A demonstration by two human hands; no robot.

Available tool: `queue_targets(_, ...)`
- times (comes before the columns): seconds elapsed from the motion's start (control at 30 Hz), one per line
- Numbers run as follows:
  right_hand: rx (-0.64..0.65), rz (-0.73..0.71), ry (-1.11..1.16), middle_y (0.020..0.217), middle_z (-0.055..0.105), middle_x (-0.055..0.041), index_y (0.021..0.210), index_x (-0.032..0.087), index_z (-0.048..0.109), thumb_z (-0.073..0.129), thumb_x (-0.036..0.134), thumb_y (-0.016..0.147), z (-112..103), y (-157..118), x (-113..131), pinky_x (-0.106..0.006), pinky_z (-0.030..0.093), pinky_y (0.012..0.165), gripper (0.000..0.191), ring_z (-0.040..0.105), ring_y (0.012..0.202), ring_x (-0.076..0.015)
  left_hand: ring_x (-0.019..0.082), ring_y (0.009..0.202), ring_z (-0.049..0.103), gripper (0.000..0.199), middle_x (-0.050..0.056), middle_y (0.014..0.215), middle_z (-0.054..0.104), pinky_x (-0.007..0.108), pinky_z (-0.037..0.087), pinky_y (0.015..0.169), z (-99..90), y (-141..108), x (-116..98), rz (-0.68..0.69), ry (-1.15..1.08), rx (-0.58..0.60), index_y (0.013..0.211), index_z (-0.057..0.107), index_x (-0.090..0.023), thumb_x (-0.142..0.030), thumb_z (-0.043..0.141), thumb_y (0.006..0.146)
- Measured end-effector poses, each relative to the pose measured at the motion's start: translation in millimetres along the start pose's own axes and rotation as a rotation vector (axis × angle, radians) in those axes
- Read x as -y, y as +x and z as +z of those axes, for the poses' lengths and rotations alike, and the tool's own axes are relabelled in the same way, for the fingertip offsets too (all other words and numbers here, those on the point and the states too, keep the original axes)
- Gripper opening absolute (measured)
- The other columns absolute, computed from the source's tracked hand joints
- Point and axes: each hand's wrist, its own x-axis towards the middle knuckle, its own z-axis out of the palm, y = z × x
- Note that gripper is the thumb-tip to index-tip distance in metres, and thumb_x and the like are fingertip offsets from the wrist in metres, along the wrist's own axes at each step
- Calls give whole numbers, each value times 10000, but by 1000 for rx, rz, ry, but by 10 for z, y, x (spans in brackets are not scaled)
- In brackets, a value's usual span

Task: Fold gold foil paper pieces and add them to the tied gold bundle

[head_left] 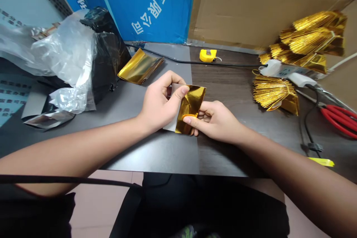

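Both hands hold a small gold foil sheet (pixel 193 100) with a whitish-grey part along its left side, just above the table. My left hand (pixel 164 102) pinches its upper left part, thumb on top and fingers behind. At its lower right, my right hand (pixel 216 121) grips the gold part between thumb and curled fingers. Behind my left hand lies a stack of gold foil sheets (pixel 141 66). Tied bundles of gold foil strips (pixel 275 91) rest at the right, with more bundles (pixel 312 37) piled behind them.
A yellow tape measure (pixel 208 55) sits at the back beside a black cable (pixel 173 59). Black and clear plastic bags (pixel 69 52) crowd the left. On the right are a power strip (pixel 290 71) and a coiled red cable (pixel 340 119). Cardboard (pixel 240 11) stands behind the table (pixel 125 152).
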Motion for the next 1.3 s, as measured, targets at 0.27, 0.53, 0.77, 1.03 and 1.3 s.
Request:
queue_targets(0.27,-68,-15,19,745,695,-23,826,191,630,741,395,827,14,2,-18,-281,565,564,232,658,615,-153,119,637,456,301,-6,756,593,264,365,593,-14,33,45,-25,59,-38,839,591,-199,-474,667,931)
queue_targets(0.53,19,111,210,647,704,-19,793,170,625,828,442,773,2,32,59,-256,551,522,340,657,547,-136,130,680,483,348,4,772,585,262,384,608,-2,61,87,-110,-3,-31,846,578,-203,-530,679,907)
queue_targets(0.77,-8,113,405,673,714,-20,856,144,642,830,438,792,-39,64,3,-224,539,526,355,675,575,-124,137,737,615,401,6,882,617,239,515,616,11,69,86,-228,-311,114,1049,500,-235,-520,720,872)
queue_targets(1.03,-53,153,479,690,696,-10,859,147,650,876,489,734,-70,84,-22,-218,527,524,429,681,594,-125,172,707,691,839,30,960,656,262,542,565,3,42,155,-214,-258,263,1443,322,-337,-564,814,802)
queue_targets(1.3,-76,129,435,726,736,0,1042,182,510,864,483,760,-56,84,-43,-220,548,551,544,718,612,-136,146,797,655,351,42,1011,672,256,533,690,-6,105,144,-174,-176,212,1183,567,-208,-266,684,857)
